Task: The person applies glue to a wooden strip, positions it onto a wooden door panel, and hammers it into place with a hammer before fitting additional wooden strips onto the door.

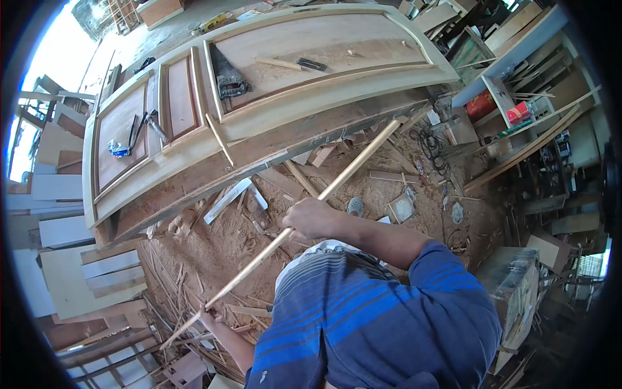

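A long, thin wooden strip (359, 161) runs diagonally in front of my body, from the lower left up toward the edge of the workbench. My right hand (311, 218) is closed around its middle part. Farther down, near the lower end, my left hand (210, 319) grips the same strip with its fingers partly hidden. Beyond the strip lies a large panelled wooden door (382, 83) on the bench. On the door rest a hammer (155, 125), a dark cloth (225, 72), a small black tool (312, 63) and a short wooden stick (220, 139).
Sawdust and wood offcuts cover the floor (194, 249). Cables (429, 146) lie to the right of the bench. Stacked boards (97, 272) stand at left. On the right are a shelf with a red box (518, 112) and a worn wooden box (518, 279) beside me.
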